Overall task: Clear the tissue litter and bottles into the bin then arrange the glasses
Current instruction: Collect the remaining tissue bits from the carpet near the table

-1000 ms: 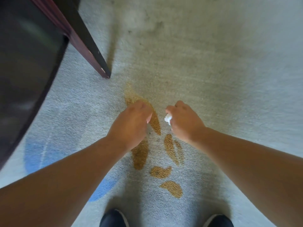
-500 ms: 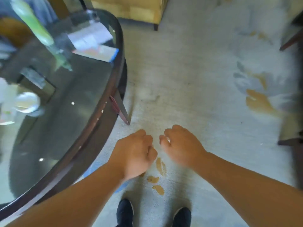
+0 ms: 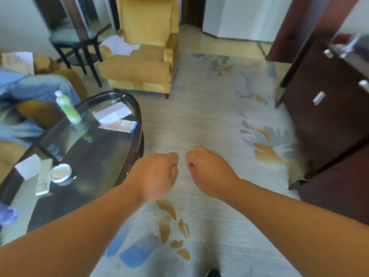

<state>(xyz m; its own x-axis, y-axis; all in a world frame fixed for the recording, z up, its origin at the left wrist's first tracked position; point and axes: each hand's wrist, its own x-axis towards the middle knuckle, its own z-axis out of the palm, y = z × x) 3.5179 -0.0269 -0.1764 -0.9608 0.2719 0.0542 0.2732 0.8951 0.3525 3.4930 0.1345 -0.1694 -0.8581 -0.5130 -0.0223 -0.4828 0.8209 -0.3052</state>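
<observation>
Head view: I am watching the left hand [image 3: 157, 172] and right hand [image 3: 207, 172] hovering clenched over the carpet [image 3: 199, 120]; whether either is enclosing tissue, I cannot tell. Leftward, the glass table [image 3: 99, 156] is carrying the green bottle [image 3: 67, 110], standing upright toward its far end, ahead-left, nearer the left hand.

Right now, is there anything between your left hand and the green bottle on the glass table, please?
Nothing visible blocks it. Between my left hand and the bottle there is only the table rim and bare glass. The leaflets lie just right of that line; the dish and remote lie nearer me.
</observation>
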